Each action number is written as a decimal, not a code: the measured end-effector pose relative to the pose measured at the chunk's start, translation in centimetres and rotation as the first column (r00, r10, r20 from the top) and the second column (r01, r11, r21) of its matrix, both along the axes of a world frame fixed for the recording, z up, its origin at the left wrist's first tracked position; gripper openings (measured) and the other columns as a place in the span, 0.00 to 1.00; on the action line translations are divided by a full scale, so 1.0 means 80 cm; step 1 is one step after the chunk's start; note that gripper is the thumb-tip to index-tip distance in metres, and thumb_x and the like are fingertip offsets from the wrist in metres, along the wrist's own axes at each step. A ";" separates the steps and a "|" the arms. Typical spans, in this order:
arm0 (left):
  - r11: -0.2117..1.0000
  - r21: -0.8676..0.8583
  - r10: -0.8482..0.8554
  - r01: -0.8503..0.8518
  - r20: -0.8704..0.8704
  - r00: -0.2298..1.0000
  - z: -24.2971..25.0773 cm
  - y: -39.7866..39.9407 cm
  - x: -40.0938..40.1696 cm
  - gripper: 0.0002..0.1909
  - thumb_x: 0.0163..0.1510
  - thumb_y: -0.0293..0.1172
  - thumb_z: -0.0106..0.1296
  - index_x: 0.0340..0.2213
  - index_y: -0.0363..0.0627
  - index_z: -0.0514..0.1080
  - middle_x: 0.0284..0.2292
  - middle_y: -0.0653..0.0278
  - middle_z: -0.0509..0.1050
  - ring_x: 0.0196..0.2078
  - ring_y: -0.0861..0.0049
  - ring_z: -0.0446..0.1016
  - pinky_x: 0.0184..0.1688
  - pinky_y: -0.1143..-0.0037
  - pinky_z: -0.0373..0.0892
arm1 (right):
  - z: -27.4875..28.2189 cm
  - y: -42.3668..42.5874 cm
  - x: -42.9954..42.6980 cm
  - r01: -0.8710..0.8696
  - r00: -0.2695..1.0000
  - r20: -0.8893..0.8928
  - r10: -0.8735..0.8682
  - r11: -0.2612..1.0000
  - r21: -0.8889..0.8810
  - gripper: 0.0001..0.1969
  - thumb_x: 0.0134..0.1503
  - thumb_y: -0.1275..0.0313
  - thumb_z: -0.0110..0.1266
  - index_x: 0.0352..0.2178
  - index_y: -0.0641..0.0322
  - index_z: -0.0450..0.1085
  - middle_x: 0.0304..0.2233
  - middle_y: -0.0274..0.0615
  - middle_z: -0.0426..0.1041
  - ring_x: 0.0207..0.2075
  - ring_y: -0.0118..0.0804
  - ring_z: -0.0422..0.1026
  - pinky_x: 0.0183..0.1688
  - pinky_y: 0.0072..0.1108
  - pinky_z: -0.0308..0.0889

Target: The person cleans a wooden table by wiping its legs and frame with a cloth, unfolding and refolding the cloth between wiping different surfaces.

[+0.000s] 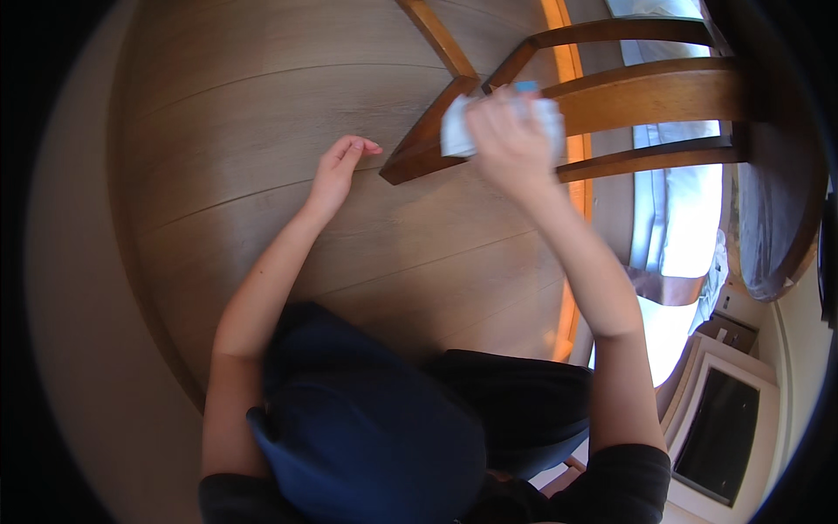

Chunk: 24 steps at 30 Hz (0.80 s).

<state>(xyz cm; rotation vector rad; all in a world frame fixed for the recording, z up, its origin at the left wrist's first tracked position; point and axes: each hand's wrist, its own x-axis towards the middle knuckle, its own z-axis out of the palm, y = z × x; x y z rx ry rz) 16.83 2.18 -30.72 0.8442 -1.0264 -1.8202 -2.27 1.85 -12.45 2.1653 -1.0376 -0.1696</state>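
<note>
My right hand (514, 134), blurred, grips a white cloth (456, 134) over the lower part of a brown wooden chair (648, 98). The palm side is hidden, so the exact contact between cloth and wood cannot be told. A small blue patch (526, 86) shows at the far edge of the cloth. Just left of the chair's dark wooden foot (425, 145), my left hand (340, 162) hangs above the wood-plank floor (249, 137). Its fingers are curled together against the thumb, with nothing visible in them.
Curved chair rails reach to the upper right, and another wooden bar (442, 39) slants at the top. Pale bedding or fabric (681, 216) lies beyond a bright orange strip (573, 196). A dark panel in a pale frame (720, 429) is at lower right. My dark-clothed knees fill the bottom.
</note>
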 end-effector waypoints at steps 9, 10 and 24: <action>0.909 -0.346 -0.216 0.231 0.082 0.973 0.088 -0.018 -0.080 0.18 0.54 0.32 0.38 0.48 0.43 0.59 0.46 0.61 0.63 0.49 0.75 0.60 0.50 0.77 0.55 | 0.151 0.014 -0.065 0.539 -0.170 0.978 0.123 0.842 -0.012 0.24 0.56 0.58 0.35 0.48 0.67 0.53 0.46 0.45 0.60 0.48 0.40 0.59 0.47 0.25 0.56; 0.907 -0.339 -0.224 0.251 0.116 0.968 0.089 -0.018 -0.077 0.19 0.55 0.31 0.37 0.48 0.43 0.58 0.47 0.62 0.62 0.50 0.76 0.59 0.51 0.78 0.54 | 0.153 0.010 -0.068 0.445 -0.246 0.954 0.169 0.894 -0.044 0.24 0.56 0.58 0.35 0.48 0.67 0.52 0.46 0.45 0.59 0.48 0.39 0.59 0.47 0.25 0.56; 0.854 -0.273 -0.478 0.442 -0.076 0.875 0.080 -0.022 -0.063 0.39 0.51 0.61 0.12 0.54 0.44 0.47 0.57 0.64 0.40 0.60 0.73 0.31 0.58 0.71 0.30 | -0.025 0.000 0.037 0.540 -0.435 0.889 0.140 0.831 0.133 0.22 0.57 0.54 0.33 0.23 0.64 0.57 0.16 0.32 0.56 0.19 0.26 0.54 0.21 0.20 0.54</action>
